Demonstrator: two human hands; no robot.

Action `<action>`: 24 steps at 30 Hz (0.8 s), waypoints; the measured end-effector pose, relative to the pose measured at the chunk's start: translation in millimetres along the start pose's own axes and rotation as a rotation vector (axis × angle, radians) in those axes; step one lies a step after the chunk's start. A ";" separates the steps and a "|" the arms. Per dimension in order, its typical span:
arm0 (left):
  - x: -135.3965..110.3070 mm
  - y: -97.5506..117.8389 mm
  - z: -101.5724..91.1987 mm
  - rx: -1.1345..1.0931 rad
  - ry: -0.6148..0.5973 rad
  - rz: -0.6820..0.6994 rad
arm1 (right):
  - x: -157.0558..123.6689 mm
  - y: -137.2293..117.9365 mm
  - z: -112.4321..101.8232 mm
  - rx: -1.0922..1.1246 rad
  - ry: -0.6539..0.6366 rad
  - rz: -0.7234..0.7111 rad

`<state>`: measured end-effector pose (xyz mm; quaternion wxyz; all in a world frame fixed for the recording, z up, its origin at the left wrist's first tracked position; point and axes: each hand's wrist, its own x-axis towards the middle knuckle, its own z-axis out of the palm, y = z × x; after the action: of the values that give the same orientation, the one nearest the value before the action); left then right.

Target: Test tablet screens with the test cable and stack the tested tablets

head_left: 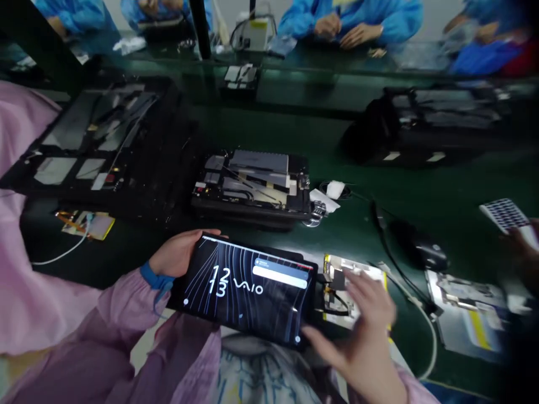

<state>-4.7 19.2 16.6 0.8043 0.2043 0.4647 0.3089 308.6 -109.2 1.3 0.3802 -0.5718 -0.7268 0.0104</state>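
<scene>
A black tablet (248, 289) with a lit screen showing digits and a logo lies tilted in front of me. My left hand (179, 252) grips its left edge, thumb on top, pink sleeve and blue wrist strap behind it. My right hand (362, 325) is at the tablet's right edge with fingers spread and blurred, the thumb near the lower right corner. Under that hand lies a yellow-edged circuit part (337, 269).
An opened tablet chassis (252, 182) sits just beyond. A larger black tray of opened devices (96, 134) is at the left, another stack (438, 120) at the right. A black mouse-like object (421, 249) and cables lie right. People in blue sleeves (357, 22) work across the green bench.
</scene>
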 end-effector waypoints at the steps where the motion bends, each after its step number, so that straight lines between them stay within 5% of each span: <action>1: 1.3 1.3 0.9 -0.005 -0.018 -0.016 | 4.6 -11.9 2.2 -0.019 -0.162 -0.095; 4: 6.8 3.3 1.6 -0.009 -0.060 -0.039 | 10.5 -32.0 14.7 -0.111 -0.422 -0.180; 11: 17.5 -2.9 -6.0 0.022 -0.109 -0.042 | -3.2 -35.4 21.6 -0.167 -0.095 0.113; 18: 20.4 -10.8 -8.1 0.034 -0.145 -0.003 | -19.4 -80.5 37.2 -0.090 -0.393 -0.116; 24: 19.4 -15.8 -7.7 -0.028 -0.214 0.036 | -25.5 -96.8 56.1 -0.192 -0.445 -0.242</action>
<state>0.7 21.4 -8.9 0.8466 0.2330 0.3679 0.3061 198.7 -140.6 -8.8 0.1538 -0.4979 -0.8532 0.0213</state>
